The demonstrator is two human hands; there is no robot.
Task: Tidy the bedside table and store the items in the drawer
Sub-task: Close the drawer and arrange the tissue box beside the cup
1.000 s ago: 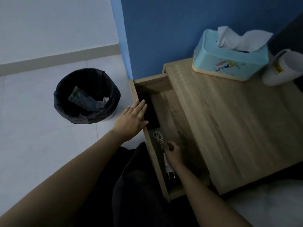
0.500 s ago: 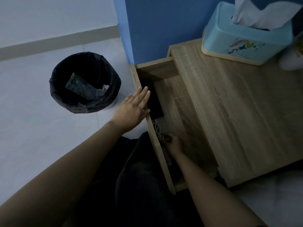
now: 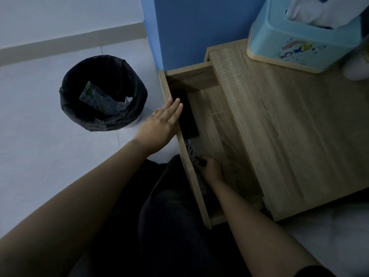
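One drawer stands pulled out from the bedside worktop, and inside it lie two things: a flat black item at the far end and, just nearer, a coiled white cable. One blue tissue box sits at the worktop's back edge. On the floor to the left stands one black-lined bin holding some packaging. The left hand lies flat against the drawer's front board, its grip spread open, fingertips reaching over the edge above the black item. The right hand is down inside the drawer, its grip curled loosely at the cable's near end; whether it actually pinches the cable cannot be told
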